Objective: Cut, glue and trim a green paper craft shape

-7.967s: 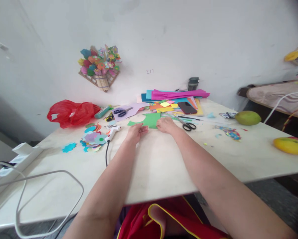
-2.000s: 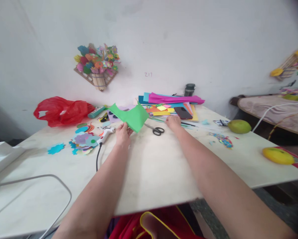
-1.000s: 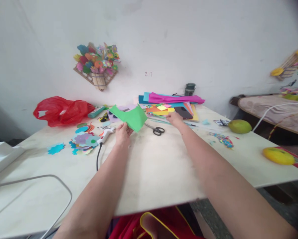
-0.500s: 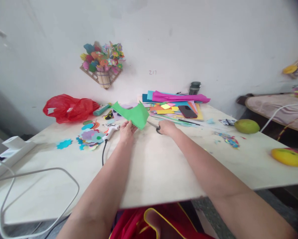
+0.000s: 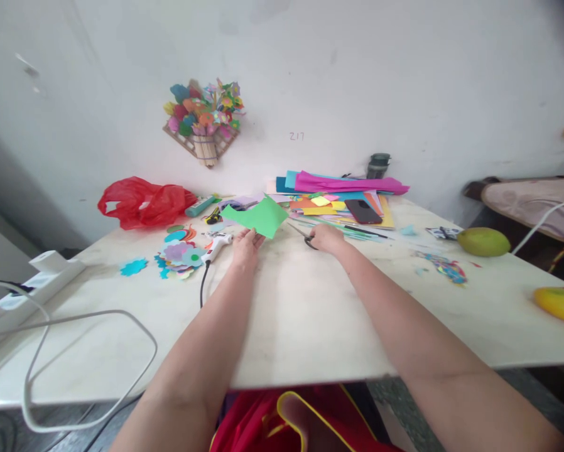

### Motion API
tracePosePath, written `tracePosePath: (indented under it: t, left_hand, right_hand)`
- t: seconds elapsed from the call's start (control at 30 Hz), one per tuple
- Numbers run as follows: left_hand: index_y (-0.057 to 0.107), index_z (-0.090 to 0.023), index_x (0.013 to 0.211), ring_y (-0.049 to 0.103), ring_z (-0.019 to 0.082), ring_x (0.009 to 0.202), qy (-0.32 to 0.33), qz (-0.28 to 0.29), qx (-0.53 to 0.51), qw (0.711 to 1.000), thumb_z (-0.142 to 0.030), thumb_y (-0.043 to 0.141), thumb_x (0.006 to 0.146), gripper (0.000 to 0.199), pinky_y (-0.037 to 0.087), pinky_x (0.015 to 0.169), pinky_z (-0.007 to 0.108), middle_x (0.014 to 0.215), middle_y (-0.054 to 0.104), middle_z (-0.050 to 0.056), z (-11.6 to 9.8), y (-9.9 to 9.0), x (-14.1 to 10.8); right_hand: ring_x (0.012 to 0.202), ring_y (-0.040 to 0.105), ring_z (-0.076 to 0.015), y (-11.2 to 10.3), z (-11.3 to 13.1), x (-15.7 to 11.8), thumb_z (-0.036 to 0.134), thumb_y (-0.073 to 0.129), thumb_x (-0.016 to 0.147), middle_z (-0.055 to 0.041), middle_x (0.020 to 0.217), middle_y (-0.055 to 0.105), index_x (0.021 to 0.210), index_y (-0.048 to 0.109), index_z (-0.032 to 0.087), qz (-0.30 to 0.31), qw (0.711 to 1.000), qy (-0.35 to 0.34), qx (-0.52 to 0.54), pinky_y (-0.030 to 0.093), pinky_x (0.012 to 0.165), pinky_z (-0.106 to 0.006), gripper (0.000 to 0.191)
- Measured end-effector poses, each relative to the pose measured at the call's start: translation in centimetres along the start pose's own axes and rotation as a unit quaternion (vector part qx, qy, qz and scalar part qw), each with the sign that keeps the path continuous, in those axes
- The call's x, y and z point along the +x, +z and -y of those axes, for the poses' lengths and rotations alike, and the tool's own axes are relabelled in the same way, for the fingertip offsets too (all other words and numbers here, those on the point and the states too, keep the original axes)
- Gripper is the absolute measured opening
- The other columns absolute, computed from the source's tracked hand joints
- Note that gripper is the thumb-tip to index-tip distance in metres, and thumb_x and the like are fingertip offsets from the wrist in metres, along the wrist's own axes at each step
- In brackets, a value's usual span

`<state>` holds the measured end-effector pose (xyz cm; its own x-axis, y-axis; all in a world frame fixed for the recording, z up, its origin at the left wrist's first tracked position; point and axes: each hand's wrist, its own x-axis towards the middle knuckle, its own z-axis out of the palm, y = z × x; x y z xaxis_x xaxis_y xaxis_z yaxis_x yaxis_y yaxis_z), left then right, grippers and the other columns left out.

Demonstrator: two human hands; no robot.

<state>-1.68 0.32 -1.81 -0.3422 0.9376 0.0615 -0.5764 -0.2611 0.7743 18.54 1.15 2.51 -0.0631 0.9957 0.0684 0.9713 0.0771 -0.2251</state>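
Observation:
My left hand [image 5: 248, 246] pinches the lower edge of a green paper sheet [image 5: 262, 216], which is held just above the table with a curved cut along its top edge. To its right, my right hand [image 5: 326, 239] is closed round the handles of a pair of scissors [image 5: 304, 235]. The blades point up and left at the sheet's right corner; whether they touch it cannot be made out. A white glue gun [image 5: 216, 248] lies just left of my left hand, beside a pile of coloured paper flowers [image 5: 177, 254].
Behind my hands are stacked coloured papers [image 5: 348, 183] and a phone [image 5: 363, 211]. A red plastic bag [image 5: 147, 202] lies back left. On the left are a power strip [image 5: 41, 289] and looped white cable [image 5: 122, 312]. A green mango [image 5: 483, 242] and paper scraps [image 5: 444, 267] lie right.
The green sheet has tilted flatter and sits a little lower, still in my left hand. The whole view has shifted slightly, and the scissors remain in my right hand.

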Motion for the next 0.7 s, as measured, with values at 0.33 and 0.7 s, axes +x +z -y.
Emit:
tracePosePath:
  t: [0.33, 0.7]
  left_hand:
    - [0.049, -0.017, 0.070, 0.061, 0.010, 0.057, -0.007, -0.022, -0.038, 0.999, -0.010, 0.064, 0.070, 0.016, 0.052, 0.069, 0.027, 0.060, 0.061, -0.002, -0.3, 0.1, 0.0]
    - [0.051, -0.018, 0.074, 0.063, 0.009, 0.063, -0.032, -0.049, -0.091, 0.994, -0.004, 0.052, 0.079, 0.015, 0.050, 0.080, 0.028, 0.065, 0.063, -0.003, -1.0, 0.3, 0.1]
  right_hand:
    - [0.043, 0.052, -0.0057, 0.9, -2.5, 0.8, 0.018, 0.061, 0.076, 0.0027, 0.058, 0.057, 0.083, 0.056, 0.015, 0.109, 0.822, -0.024, 0.559, 0.026, 0.032, -0.015, 0.009]
    - [0.043, 0.051, -0.0077, -0.1, -3.9, 0.1, 0.040, 0.063, 0.074, 0.0001, 0.060, 0.059, 0.091, 0.058, 0.014, 0.303, 0.820, -0.141, 0.463, 0.029, 0.031, -0.017, 0.032]
